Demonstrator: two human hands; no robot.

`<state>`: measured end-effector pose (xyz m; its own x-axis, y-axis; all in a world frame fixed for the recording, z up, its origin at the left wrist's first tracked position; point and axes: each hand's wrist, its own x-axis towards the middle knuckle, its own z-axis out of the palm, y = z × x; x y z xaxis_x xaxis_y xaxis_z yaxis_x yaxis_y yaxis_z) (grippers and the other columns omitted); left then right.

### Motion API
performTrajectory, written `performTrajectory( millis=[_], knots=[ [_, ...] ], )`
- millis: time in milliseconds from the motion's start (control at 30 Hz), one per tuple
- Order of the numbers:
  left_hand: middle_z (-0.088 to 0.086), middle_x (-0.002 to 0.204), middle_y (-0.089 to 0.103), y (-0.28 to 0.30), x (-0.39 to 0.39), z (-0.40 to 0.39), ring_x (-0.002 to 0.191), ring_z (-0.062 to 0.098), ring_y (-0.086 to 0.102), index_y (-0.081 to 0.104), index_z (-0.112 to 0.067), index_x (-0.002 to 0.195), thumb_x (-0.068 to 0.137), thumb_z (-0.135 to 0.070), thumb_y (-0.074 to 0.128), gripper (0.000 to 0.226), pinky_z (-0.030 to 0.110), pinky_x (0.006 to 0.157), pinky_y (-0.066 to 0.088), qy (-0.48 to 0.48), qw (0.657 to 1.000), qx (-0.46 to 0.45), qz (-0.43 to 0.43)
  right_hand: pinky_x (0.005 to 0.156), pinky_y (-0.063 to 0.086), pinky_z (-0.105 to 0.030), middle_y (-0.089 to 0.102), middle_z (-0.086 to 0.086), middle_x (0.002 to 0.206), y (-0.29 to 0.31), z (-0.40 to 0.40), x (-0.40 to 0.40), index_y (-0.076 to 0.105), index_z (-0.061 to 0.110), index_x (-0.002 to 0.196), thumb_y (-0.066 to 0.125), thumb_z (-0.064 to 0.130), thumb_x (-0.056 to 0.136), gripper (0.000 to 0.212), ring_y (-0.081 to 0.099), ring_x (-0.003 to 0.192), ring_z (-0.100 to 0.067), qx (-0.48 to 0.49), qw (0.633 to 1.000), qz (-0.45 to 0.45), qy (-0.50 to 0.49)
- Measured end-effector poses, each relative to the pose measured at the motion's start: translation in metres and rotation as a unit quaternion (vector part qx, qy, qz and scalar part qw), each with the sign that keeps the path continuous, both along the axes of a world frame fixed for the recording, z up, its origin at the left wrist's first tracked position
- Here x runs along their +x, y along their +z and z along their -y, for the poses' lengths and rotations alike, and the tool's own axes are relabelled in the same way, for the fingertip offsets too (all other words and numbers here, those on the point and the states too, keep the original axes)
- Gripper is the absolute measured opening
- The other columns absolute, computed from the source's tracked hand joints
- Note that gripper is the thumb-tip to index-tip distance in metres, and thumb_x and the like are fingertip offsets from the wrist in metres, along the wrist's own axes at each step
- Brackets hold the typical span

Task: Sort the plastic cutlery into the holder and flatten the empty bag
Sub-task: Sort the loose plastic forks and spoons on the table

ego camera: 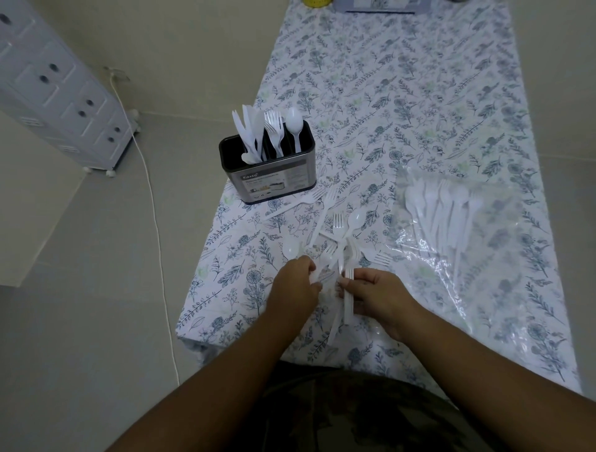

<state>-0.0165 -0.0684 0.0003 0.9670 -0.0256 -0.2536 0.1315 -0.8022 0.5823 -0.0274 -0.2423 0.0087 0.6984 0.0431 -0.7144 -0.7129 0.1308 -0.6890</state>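
Observation:
A steel cutlery holder [274,180] stands near the table's left edge with white knives, forks and a spoon upright in its compartments. Loose white forks and spoons [338,226] lie scattered on the cloth in front of it. My right hand [377,300] grips a bundle of white forks [348,290] by their handles. My left hand [296,287] rests just left of that bundle, fingers curled at a white spoon [292,250]; whether it grips the spoon is unclear. A clear plastic bag [458,232] lies to the right with several white pieces still inside.
The table wears a floral cloth [403,96] and its left edge drops to a tiled floor. A white wheeled drawer unit [61,93] and a white cable [154,209] are on the floor at left. A yellow object [317,2] and a tray sit at the far end.

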Motion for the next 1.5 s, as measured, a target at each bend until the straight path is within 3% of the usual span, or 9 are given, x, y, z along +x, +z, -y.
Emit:
performTrajectory(
  millis=[233,367,500,600,833,1000,1100,1267,1500],
  knots=[
    [0.005,0.090,0.066,-0.007,-0.006,-0.002,0.078,0.015,0.061,0.059,-0.010,0.118,0.095,-0.009,0.050,0.024,0.024,0.062,0.044,0.004,0.999,0.032,0.036,0.064,0.060,-0.033,0.077,-0.023,0.102,-0.002,0.002,0.000,0.075,0.001,0.106,0.072,0.006,0.092,0.016,0.073,0.084,-0.026,0.003,1.000,-0.009,-0.018],
    [-0.004,0.073,0.061,0.000,-0.012,-0.004,0.055,0.005,0.054,0.062,-0.012,0.114,0.098,-0.010,0.052,0.019,0.013,0.048,0.040,0.104,0.989,-0.090,0.054,0.066,0.060,-0.033,0.078,-0.021,0.099,-0.002,0.002,0.001,0.076,0.002,0.106,0.071,0.006,0.093,0.015,0.073,0.081,-0.024,0.006,1.000,-0.001,-0.014],
    [0.001,0.087,0.071,0.003,-0.019,0.010,0.076,0.010,0.069,0.065,-0.020,0.116,0.096,-0.012,0.060,0.022,0.028,0.066,0.059,0.115,0.959,-0.258,-0.025,0.072,0.062,-0.039,0.078,-0.019,0.100,0.004,0.000,0.002,0.075,0.004,0.109,0.068,0.009,0.095,0.016,0.075,0.085,-0.028,0.038,0.999,0.016,0.010],
    [0.000,0.093,0.073,0.003,-0.023,0.022,0.087,0.011,0.071,0.067,-0.020,0.120,0.097,-0.013,0.061,0.025,0.033,0.077,0.061,0.105,0.951,-0.288,-0.037,0.065,0.060,-0.034,0.078,-0.017,0.103,0.007,0.000,0.002,0.073,0.007,0.114,0.064,0.010,0.098,0.019,0.077,0.088,-0.030,0.056,0.998,0.031,0.017],
    [0.001,0.099,0.065,0.008,-0.021,0.033,0.088,-0.001,0.059,0.071,-0.015,0.117,0.095,-0.014,0.061,0.024,0.008,0.077,0.045,0.022,0.978,-0.203,0.035,0.086,0.059,-0.048,0.077,-0.021,0.105,0.009,0.009,0.000,0.072,0.002,0.111,0.065,0.008,0.097,0.018,0.074,0.097,-0.038,0.053,0.998,0.033,0.010],
    [0.000,0.093,0.062,0.006,-0.011,0.037,0.081,0.009,0.059,0.067,-0.013,0.107,0.093,-0.017,0.061,0.016,0.015,0.070,0.047,0.011,0.993,-0.117,0.023,0.080,0.063,-0.050,0.075,-0.028,0.100,0.005,0.019,-0.004,0.076,0.000,0.100,0.073,0.007,0.091,0.012,0.075,0.090,-0.039,-0.004,0.999,0.027,-0.021],
    [-0.002,0.081,0.058,0.003,0.003,0.040,0.072,0.012,0.055,0.056,-0.017,0.089,0.090,-0.025,0.068,0.014,0.023,0.059,0.044,0.029,0.997,-0.071,0.016,0.068,0.062,-0.039,0.078,-0.021,0.092,0.005,0.022,-0.008,0.076,0.001,0.103,0.072,0.006,0.091,0.013,0.075,0.077,-0.028,-0.006,0.999,0.024,-0.043],
    [0.002,0.077,0.058,0.003,0.023,0.047,0.069,0.019,0.056,0.052,-0.014,0.086,0.085,-0.022,0.070,0.020,0.031,0.056,0.044,0.028,1.000,0.006,-0.002,0.060,0.058,-0.030,0.079,-0.012,0.085,0.005,0.027,-0.012,0.075,0.002,0.105,0.071,0.005,0.092,0.014,0.075,0.070,-0.020,0.003,0.998,0.023,-0.053],
    [0.002,0.075,0.063,0.017,0.019,0.031,0.065,0.017,0.060,0.055,-0.014,0.087,0.079,-0.010,0.064,0.012,0.033,0.055,0.051,0.035,0.997,-0.038,-0.053,0.067,0.060,-0.033,0.079,-0.016,0.093,0.002,0.029,-0.009,0.075,0.003,0.108,0.072,0.009,0.092,0.017,0.075,0.077,-0.024,-0.002,0.998,0.019,-0.059]
  ],
)
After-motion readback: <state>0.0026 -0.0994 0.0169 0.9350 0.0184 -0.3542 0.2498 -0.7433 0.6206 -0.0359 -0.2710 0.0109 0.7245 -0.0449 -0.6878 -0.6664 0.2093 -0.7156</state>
